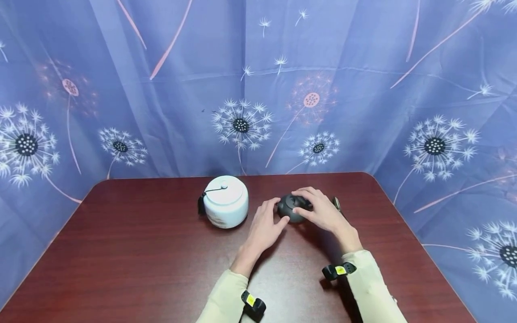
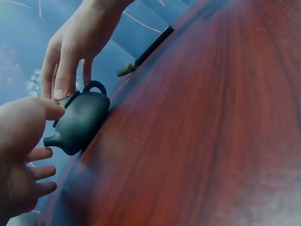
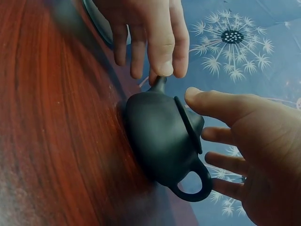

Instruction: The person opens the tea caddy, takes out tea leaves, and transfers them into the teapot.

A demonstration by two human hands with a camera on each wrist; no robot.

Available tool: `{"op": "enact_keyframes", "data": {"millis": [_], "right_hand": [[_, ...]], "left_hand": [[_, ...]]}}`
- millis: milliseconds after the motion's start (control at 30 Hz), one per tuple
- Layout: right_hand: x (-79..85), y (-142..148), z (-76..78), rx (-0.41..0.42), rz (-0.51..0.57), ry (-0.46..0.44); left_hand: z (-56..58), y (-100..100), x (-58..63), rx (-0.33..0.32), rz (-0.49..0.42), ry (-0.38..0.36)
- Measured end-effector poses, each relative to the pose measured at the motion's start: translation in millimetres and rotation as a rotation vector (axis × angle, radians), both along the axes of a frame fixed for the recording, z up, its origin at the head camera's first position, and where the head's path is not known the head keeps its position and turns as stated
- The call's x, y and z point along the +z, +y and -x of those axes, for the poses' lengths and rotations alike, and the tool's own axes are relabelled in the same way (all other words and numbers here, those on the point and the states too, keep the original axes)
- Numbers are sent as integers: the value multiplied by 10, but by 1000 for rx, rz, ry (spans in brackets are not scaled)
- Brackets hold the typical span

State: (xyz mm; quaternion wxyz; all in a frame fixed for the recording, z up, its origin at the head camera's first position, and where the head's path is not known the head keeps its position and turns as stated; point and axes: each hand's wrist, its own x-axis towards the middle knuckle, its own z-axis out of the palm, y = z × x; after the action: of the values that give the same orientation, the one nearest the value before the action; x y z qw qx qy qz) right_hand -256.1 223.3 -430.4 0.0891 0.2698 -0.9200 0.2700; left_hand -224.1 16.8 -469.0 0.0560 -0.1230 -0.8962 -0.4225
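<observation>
Resting upright, black lidded teapot (image 1: 287, 211) on a reddish-brown table (image 1: 141, 251), left hand (image 1: 264, 225) beside its spout (image 3: 159, 85), right hand (image 1: 320, 212) beside its lid (image 3: 187, 123) and handle (image 3: 207, 181), both loosely spread, neither grasping it, tasselled white jar (image 1: 226, 207) to the left, dandelion-print curtain (image 1: 177, 121) behind.

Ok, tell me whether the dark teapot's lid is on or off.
On: in the right wrist view, the lid covers the teapot's top.

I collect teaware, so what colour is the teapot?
The teapot is plain dark grey, nearly black; the right wrist view shows it best.
</observation>
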Motion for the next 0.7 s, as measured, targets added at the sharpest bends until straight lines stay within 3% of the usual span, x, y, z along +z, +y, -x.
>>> {"op": "enact_keyframes", "data": {"millis": [267,567,700], "right_hand": [[23,36,25,39,-14,-21],[-21,17,38,46,-27,-50],[-69,7,56,46,-28,-49]], "left_hand": [[4,60,-25,-8,62,3],[27,75,-94,8,209,87],[31,76,-139,30,233,105]]}}
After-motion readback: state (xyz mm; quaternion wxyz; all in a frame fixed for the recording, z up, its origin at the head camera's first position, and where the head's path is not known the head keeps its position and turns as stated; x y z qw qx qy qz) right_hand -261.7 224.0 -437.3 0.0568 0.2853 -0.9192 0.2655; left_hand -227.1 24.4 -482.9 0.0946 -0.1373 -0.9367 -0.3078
